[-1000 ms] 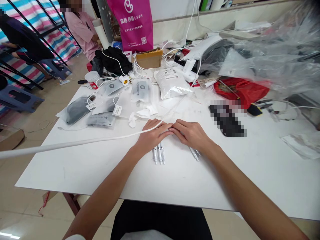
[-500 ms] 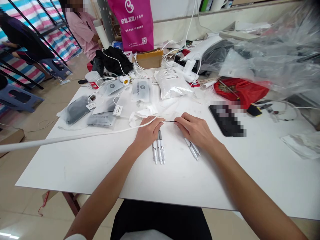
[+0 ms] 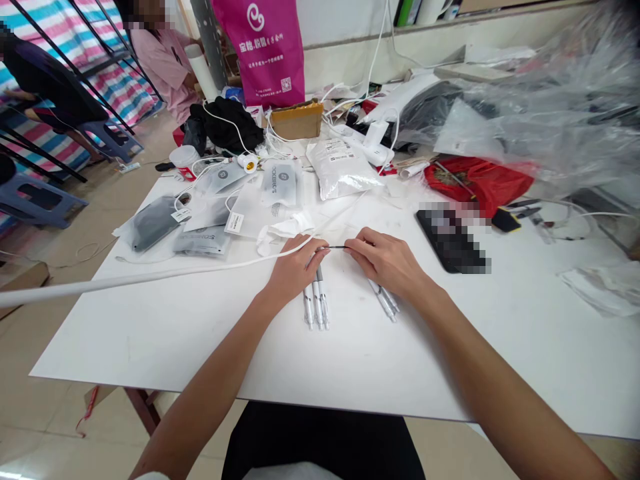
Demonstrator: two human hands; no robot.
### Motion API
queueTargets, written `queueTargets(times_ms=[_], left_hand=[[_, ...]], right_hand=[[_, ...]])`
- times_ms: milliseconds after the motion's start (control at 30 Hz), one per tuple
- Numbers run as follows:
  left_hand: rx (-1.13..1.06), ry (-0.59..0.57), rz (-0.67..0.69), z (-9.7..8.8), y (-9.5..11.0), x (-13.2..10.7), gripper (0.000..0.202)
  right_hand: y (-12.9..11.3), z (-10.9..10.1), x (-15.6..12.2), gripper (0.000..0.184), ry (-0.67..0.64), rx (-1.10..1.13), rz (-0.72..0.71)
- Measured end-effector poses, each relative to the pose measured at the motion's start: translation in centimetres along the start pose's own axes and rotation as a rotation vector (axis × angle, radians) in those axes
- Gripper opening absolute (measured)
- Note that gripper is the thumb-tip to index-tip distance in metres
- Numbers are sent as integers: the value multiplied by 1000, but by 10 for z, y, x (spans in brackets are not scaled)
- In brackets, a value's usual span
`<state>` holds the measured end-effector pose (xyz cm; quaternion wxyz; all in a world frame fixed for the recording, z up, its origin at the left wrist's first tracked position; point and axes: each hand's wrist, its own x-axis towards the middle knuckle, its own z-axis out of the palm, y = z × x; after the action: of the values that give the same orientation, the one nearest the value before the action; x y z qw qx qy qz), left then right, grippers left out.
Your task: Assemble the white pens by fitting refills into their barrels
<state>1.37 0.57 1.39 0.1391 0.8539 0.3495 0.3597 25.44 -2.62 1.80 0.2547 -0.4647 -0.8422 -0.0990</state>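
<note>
A thin dark pen refill [image 3: 337, 247] spans the narrow gap between my two hands above the white table. My left hand [image 3: 293, 272] pinches one end of it between thumb and fingers. At the other end, my right hand [image 3: 387, 259] is closed on it, the fingertips partly hidden. Three white-and-grey pens [image 3: 317, 310] lie side by side just below my left hand, their upper ends partly covered by it. Under my right hand lie more pens [image 3: 386, 305], slanted, with only their clear lower ends showing.
A white cable [image 3: 200, 268] crosses the table's left side and passes by my left hand. Grey pouches [image 3: 200, 240] and a white plastic parcel [image 3: 343, 167] lie farther back. On the right are a black phone [image 3: 450, 243] and a red bag [image 3: 500, 187]. Two people sit at the far left.
My right hand has come slightly closer to my left, so less of the refill shows between them. Both hands sit a little lower in view. The pens remain in place.
</note>
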Motion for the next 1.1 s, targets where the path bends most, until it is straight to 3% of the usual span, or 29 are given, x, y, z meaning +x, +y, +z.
queueTargets(times_ms=[833,1100], left_hand=[[48,-79,171,11,-8,-5,22],[112,7,37,2,-7,0,24]], right_hand=[[-11,5,2,24,-48,20,-74],[2,-2,2,21,8,9,-7]])
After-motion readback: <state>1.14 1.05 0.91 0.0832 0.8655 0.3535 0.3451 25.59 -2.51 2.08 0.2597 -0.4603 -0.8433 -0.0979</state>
